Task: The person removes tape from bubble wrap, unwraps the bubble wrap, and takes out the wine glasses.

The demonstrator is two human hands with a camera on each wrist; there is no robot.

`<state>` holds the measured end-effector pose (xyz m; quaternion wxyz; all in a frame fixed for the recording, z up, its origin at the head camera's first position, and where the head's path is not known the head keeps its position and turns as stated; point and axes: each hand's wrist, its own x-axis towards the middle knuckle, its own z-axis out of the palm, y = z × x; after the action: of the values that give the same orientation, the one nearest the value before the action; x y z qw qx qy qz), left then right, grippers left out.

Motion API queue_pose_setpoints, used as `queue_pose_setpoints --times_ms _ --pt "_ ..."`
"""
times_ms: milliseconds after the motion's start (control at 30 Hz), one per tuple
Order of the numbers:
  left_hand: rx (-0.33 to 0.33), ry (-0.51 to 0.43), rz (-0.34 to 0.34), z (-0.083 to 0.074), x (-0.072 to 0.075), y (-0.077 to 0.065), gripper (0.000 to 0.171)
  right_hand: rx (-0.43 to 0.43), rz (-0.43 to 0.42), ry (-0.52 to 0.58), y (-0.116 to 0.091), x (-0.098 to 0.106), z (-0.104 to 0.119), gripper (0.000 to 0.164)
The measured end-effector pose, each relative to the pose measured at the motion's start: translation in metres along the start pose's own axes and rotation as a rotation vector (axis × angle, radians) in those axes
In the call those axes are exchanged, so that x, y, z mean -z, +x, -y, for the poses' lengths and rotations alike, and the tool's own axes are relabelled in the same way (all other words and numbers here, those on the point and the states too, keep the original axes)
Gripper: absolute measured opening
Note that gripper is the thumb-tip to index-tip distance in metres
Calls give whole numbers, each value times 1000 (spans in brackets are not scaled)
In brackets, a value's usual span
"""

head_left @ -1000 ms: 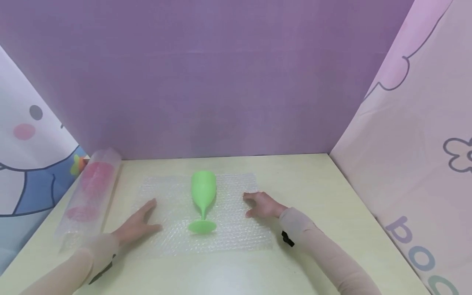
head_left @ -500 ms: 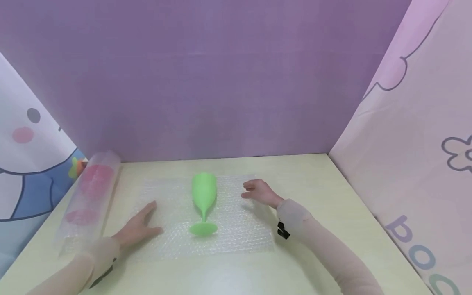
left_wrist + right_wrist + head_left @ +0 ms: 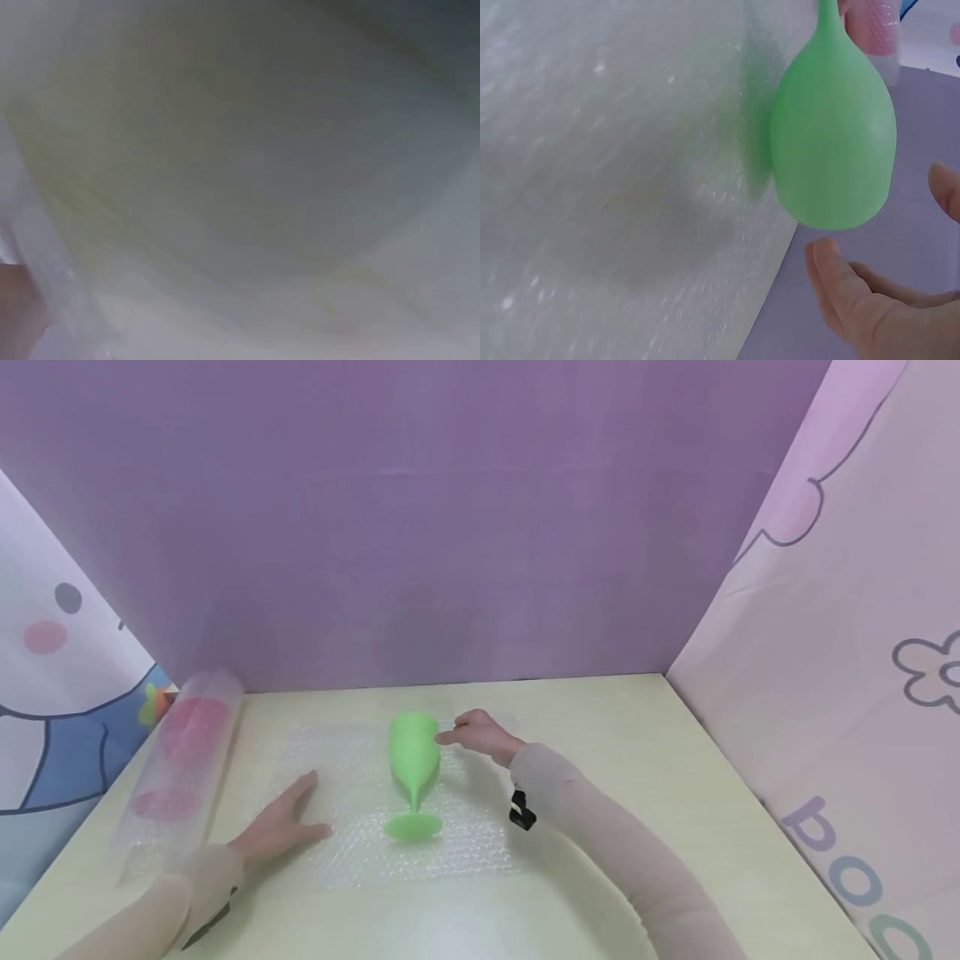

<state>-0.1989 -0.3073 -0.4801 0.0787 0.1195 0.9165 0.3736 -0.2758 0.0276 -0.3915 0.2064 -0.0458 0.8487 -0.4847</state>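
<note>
A light green plastic goblet [image 3: 413, 756] lies on its side on a sheet of clear bubble wrap [image 3: 337, 852], its bowl toward the back and its foot toward the front. My right hand [image 3: 483, 735] is beside the bowl, thumb and fingers apart. In the right wrist view a gap shows between the fingers [image 3: 840, 281] and the goblet's rim. My left hand [image 3: 277, 827] lies with spread fingers at the left edge of the bubble wrap. The left wrist view is blurred and shows only a bit of skin and a pale surface.
A roll wrapped in bubble wrap [image 3: 183, 760], with pink things showing through, lies along the table's left side. The pale wooden table [image 3: 600, 718] meets a purple backdrop [image 3: 450, 527] behind and a printed cloth wall [image 3: 810, 693] at right.
My right hand has lifted from the right edge of the bubble wrap and moved left and back to the goblet's bowl. The left hand and the goblet have stayed in place.
</note>
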Motion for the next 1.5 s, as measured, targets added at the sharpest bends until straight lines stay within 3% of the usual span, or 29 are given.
queue_pose_setpoints --times_ms 400,967,1200,1500 --pt "41 -10 9 -1 1 -2 101 -153 -79 77 28 -36 2 85" --pt "40 -13 7 -4 -2 -2 101 -196 -212 176 40 -66 11 89" --pt "48 -6 20 -5 -4 -2 100 -248 -189 228 40 -73 9 93" --pt "53 15 6 -7 -2 -3 100 -230 -165 214 39 -76 15 88"
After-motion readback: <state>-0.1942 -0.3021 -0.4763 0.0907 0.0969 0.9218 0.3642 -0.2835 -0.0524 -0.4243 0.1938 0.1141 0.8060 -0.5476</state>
